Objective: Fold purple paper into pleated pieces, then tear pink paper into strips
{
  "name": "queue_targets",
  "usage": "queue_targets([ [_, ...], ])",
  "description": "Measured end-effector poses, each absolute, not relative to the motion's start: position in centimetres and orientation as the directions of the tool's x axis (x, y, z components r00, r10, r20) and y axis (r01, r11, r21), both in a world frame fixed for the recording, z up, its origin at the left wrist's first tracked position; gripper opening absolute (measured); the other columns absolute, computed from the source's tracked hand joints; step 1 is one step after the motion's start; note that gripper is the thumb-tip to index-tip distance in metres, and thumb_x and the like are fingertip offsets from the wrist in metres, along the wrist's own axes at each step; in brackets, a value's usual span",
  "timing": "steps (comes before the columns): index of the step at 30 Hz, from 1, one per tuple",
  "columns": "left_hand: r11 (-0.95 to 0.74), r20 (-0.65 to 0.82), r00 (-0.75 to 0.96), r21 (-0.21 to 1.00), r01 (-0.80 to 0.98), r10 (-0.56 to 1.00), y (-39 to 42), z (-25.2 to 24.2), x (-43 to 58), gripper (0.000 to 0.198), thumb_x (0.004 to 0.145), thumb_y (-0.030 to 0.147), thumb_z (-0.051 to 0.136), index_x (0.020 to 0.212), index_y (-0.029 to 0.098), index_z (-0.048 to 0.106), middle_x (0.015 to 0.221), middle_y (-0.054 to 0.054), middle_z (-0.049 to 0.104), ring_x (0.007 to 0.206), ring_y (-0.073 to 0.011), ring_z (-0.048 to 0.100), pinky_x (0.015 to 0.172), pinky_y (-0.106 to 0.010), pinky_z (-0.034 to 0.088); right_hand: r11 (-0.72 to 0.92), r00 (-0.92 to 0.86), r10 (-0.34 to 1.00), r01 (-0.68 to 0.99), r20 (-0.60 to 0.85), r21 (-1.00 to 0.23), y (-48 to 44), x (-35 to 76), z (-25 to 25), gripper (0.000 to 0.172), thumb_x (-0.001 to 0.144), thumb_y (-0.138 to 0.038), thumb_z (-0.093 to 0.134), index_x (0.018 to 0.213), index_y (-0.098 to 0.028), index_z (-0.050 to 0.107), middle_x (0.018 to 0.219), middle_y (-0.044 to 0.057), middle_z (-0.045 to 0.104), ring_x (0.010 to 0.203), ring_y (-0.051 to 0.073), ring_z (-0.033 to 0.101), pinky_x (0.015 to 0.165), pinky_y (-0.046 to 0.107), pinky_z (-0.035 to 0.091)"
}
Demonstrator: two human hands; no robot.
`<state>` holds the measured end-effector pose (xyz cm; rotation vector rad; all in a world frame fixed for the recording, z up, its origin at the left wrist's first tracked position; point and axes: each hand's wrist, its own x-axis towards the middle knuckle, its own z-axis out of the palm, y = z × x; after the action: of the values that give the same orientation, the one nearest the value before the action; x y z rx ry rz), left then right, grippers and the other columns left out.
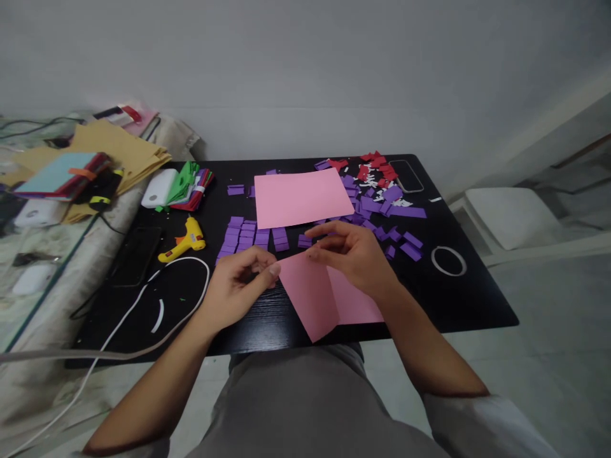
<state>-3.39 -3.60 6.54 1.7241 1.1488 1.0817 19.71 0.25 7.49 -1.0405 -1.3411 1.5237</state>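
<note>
A pink sheet of paper (309, 294) is bent over on itself near the table's front edge, its left part lifted and its right part lying flat. My left hand (241, 280) pinches the sheet's upper left corner between thumb and fingers. Along the upper edge, my right hand (351, 251) grips the same sheet with thumb and forefinger, the other fingers curled above. Behind both hands a second pink sheet (300, 198) lies flat. Folded purple paper pieces (241, 234) stand in rows beyond my left hand, and more are scattered behind my right.
On the left lie a yellow glue gun (186, 240), a looping white cable (209, 280), a dark phone (137, 254) and bundled coloured paper (184, 186). Red paper scraps (377, 166), a rectangular frame (409, 177) and a ring (449, 261) are on the right. A wall rises behind the black table (458, 305).
</note>
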Motion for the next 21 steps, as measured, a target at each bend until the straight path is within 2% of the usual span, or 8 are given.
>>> queue_targets([
  [4,-0.300,0.247,0.206,0.910,0.288,0.947,-3.8,6.3,-3.2,0.013,0.096,0.021,0.068,0.083,0.019,0.071,0.066,0.003,0.069,0.059,-0.0081,0.063,0.058,-0.017,0.049,-0.069,-0.276,0.960,-0.084,-0.043,-0.994,0.4,20.0,7.4,0.025,0.068,-0.033,0.097,0.083,-0.020,0.082,0.081,0.001,0.081,0.078,0.018,0.077,0.078,0.031,0.063],
  [8,-0.280,0.243,0.162,0.922,0.268,0.956,-3.8,5.9,-3.1,0.013,0.096,0.020,0.068,0.083,0.019,0.071,0.066,0.003,0.069,0.059,-0.0079,0.063,0.058,-0.017,0.048,-0.078,-0.249,0.967,-0.095,-0.052,-0.992,0.3,19.7,6.8,0.031,0.070,-0.036,0.096,0.095,-0.023,0.084,0.082,0.001,0.081,0.081,0.019,0.077,0.081,0.033,0.062],
  [11,-0.261,0.232,0.139,0.933,0.247,0.963,-3.9,5.6,-3.3,0.012,0.096,0.021,0.069,0.084,0.019,0.071,0.066,0.003,0.069,0.059,-0.0082,0.063,0.058,-0.017,0.048,-0.113,-0.329,0.941,-0.078,-0.081,-0.991,0.4,19.6,5.9,0.032,0.075,-0.041,0.092,0.100,-0.023,0.084,0.091,0.003,0.082,0.088,0.019,0.075,0.083,0.032,0.059],
  [13,-0.243,0.220,0.124,0.942,0.229,0.968,-3.9,5.4,-3.5,0.011,0.095,0.022,0.069,0.085,0.019,0.071,0.065,0.003,0.069,0.058,-0.0088,0.063,0.059,-0.018,0.049,-0.127,-0.382,0.919,-0.047,-0.099,-0.991,0.5,19.7,5.2,0.027,0.078,-0.043,0.089,0.094,-0.021,0.084,0.092,0.003,0.080,0.087,0.018,0.072,0.079,0.030,0.056],
  [15,-0.216,0.197,0.104,0.953,0.214,0.975,-3.9,5.2,-3.8,0.012,0.096,0.024,0.069,0.086,0.019,0.071,0.065,0.002,0.069,0.058,-0.0096,0.063,0.059,-0.019,0.050,-0.132,-0.389,0.914,-0.011,-0.118,-0.991,0.5,19.7,4.6,0.027,0.077,-0.044,0.089,0.086,-0.020,0.083,0.084,0.002,0.077,0.078,0.015,0.066,0.071,0.028,0.050],
  [18,-0.173,0.161,0.076,0.963,0.204,0.984,-4.1,4.8,-4.0,0.014,0.095,0.028,0.070,0.085,0.019,0.071,0.063,0.002,0.069,0.057,-0.0109,0.063,0.059,-0.021,0.050,-0.120,-0.365,0.923,0.035,-0.125,-0.992,0.5,19.6,4.0,0.031,0.076,-0.048,0.089,0.079,-0.018,0.080,0.072,0.000,0.068,0.068,0.012,0.055,0.062,0.027,0.040],
  [21,-0.128,0.117,0.063,0.969,0.209,0.991,-4.4,4.4,-4.2,0.016,0.095,0.030,0.070,0.083,0.018,0.071,0.063,0.001,0.069,0.057,-0.0113,0.063,0.060,-0.022,0.049,-0.074,-0.374,0.921,0.094,-0.105,-0.993,0.5,19.4,3.8,0.037,0.078,-0.053,0.086,0.077,-0.017,0.078,0.071,0.000,0.065,0.066,0.013,0.051,0.060,0.027,0.036],
])
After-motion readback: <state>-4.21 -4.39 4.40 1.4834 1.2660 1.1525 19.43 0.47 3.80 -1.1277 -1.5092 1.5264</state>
